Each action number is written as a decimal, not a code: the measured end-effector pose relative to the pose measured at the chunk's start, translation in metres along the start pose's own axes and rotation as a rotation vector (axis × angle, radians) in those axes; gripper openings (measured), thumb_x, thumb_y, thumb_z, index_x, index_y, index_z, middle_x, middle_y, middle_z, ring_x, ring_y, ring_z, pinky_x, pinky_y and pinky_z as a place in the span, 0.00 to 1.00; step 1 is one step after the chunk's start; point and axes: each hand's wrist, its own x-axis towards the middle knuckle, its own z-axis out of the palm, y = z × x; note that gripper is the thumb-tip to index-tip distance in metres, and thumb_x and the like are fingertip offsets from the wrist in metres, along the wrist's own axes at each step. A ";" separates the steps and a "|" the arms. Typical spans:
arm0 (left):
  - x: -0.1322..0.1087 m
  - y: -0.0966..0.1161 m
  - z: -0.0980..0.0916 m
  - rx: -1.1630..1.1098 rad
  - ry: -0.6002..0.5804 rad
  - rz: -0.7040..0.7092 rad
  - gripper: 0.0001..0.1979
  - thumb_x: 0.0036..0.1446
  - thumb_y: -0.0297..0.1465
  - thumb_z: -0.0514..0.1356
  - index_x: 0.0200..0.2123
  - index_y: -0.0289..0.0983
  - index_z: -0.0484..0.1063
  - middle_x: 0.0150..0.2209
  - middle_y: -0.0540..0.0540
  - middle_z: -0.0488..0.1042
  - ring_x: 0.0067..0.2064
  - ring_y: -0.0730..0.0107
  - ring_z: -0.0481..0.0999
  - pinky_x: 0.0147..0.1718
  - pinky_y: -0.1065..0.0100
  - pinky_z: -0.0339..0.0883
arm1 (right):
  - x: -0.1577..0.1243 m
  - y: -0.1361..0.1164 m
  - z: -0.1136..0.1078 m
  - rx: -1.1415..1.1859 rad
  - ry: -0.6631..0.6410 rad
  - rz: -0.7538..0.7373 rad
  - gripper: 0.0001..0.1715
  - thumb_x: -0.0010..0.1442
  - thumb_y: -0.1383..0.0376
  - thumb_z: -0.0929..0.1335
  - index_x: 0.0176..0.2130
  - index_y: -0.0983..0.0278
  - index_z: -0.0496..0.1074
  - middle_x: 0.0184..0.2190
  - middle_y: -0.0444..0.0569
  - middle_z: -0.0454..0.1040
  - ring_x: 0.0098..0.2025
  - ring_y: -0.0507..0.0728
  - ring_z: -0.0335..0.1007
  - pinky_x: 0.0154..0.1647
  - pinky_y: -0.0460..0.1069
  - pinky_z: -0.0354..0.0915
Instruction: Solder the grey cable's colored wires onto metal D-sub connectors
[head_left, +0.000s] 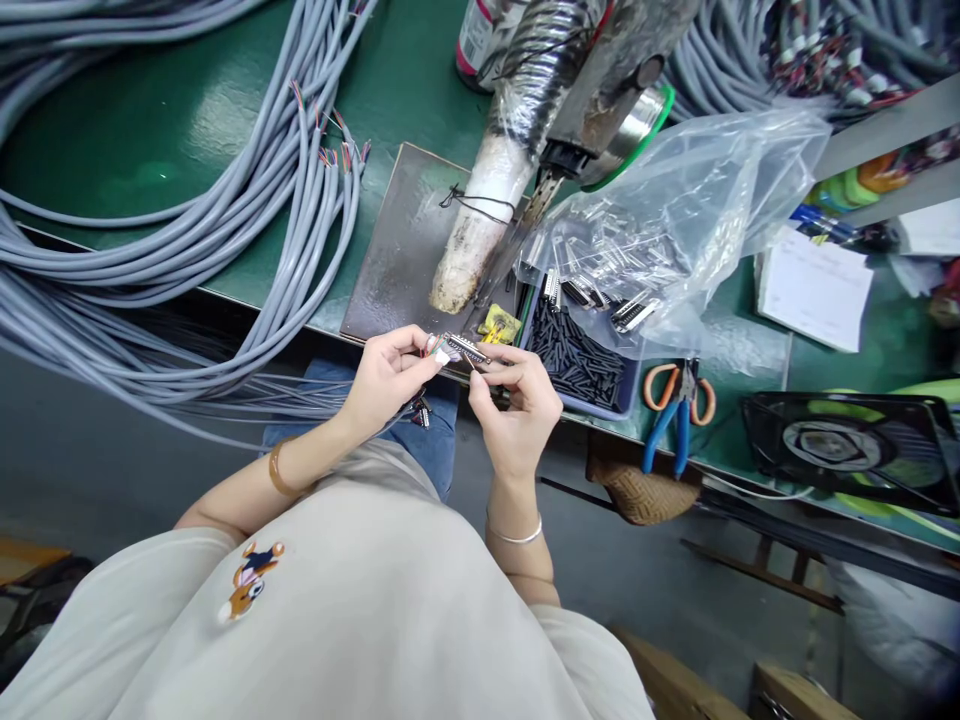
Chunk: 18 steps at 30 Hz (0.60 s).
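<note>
Presently in work: one connector, between both hands at the counter's near edge, beside the plate. Left hand: grip closed on coloured wires at one end of the piece. Right hand: fingertips near the other end; whether its grip is closed on a wire, cannot tell. Progress, by judgement: partway, wires at the piece; whether they are fixed, too small to make out. Outstanding, by judgement: cables, several ends bare with coloured strands; loose connectors, at the clear bag; black sleeves, in a blue bin.
</note>
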 end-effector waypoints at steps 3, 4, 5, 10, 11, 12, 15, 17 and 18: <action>0.003 0.000 0.001 0.023 0.015 0.012 0.16 0.51 0.38 0.72 0.25 0.34 0.72 0.22 0.53 0.69 0.19 0.84 0.55 0.17 0.75 0.49 | 0.003 -0.001 0.003 -0.006 0.026 -0.004 0.08 0.61 0.68 0.73 0.31 0.59 0.72 0.41 0.47 0.81 0.45 0.57 0.80 0.45 0.54 0.76; 0.004 0.000 0.002 0.027 0.019 0.021 0.16 0.51 0.38 0.72 0.25 0.34 0.72 0.22 0.53 0.68 0.19 0.84 0.56 0.17 0.75 0.49 | 0.005 -0.001 0.004 -0.008 0.032 -0.013 0.08 0.61 0.69 0.73 0.31 0.59 0.72 0.41 0.46 0.82 0.45 0.56 0.79 0.46 0.54 0.76; 0.004 0.000 0.002 0.029 0.023 0.033 0.16 0.52 0.38 0.72 0.25 0.34 0.73 0.22 0.53 0.68 0.19 0.84 0.56 0.18 0.75 0.49 | 0.006 -0.001 0.004 -0.010 0.035 -0.023 0.08 0.61 0.69 0.73 0.31 0.59 0.73 0.40 0.45 0.82 0.45 0.56 0.79 0.46 0.54 0.76; 0.008 0.000 0.003 0.011 0.042 0.050 0.16 0.50 0.37 0.74 0.25 0.35 0.73 0.21 0.54 0.66 0.20 0.83 0.57 0.19 0.75 0.53 | 0.010 -0.001 0.006 -0.033 0.044 -0.047 0.07 0.61 0.68 0.73 0.32 0.58 0.75 0.40 0.45 0.82 0.44 0.57 0.80 0.47 0.56 0.76; 0.008 0.000 0.003 0.010 0.046 0.046 0.16 0.49 0.37 0.74 0.24 0.35 0.73 0.21 0.54 0.66 0.21 0.83 0.57 0.19 0.75 0.53 | 0.010 -0.001 0.005 -0.037 0.045 -0.048 0.06 0.61 0.68 0.73 0.32 0.58 0.75 0.40 0.45 0.82 0.43 0.57 0.80 0.47 0.56 0.77; 0.008 0.001 0.004 0.009 0.048 0.043 0.16 0.49 0.37 0.74 0.24 0.35 0.73 0.21 0.54 0.66 0.21 0.83 0.58 0.19 0.75 0.54 | 0.011 -0.002 0.005 -0.040 0.045 -0.049 0.06 0.61 0.68 0.73 0.32 0.57 0.76 0.40 0.45 0.82 0.43 0.57 0.80 0.46 0.56 0.77; 0.010 0.001 0.004 0.005 0.044 0.042 0.15 0.49 0.36 0.74 0.24 0.35 0.72 0.22 0.55 0.66 0.21 0.83 0.58 0.20 0.76 0.55 | 0.011 -0.002 0.005 -0.045 0.042 -0.054 0.06 0.61 0.68 0.73 0.32 0.57 0.76 0.40 0.45 0.82 0.43 0.57 0.80 0.45 0.56 0.77; 0.010 0.001 0.004 -0.005 0.036 0.050 0.14 0.49 0.34 0.73 0.24 0.35 0.72 0.22 0.55 0.65 0.22 0.83 0.58 0.22 0.76 0.56 | 0.012 -0.002 0.004 -0.047 0.040 -0.058 0.07 0.61 0.68 0.73 0.32 0.57 0.76 0.40 0.44 0.82 0.43 0.57 0.80 0.45 0.55 0.77; 0.011 0.001 0.005 -0.008 0.033 0.057 0.14 0.49 0.33 0.73 0.24 0.35 0.71 0.22 0.55 0.65 0.22 0.83 0.58 0.22 0.76 0.57 | 0.013 -0.002 0.004 -0.046 0.039 -0.060 0.07 0.60 0.69 0.74 0.32 0.57 0.76 0.40 0.44 0.82 0.43 0.56 0.80 0.45 0.55 0.77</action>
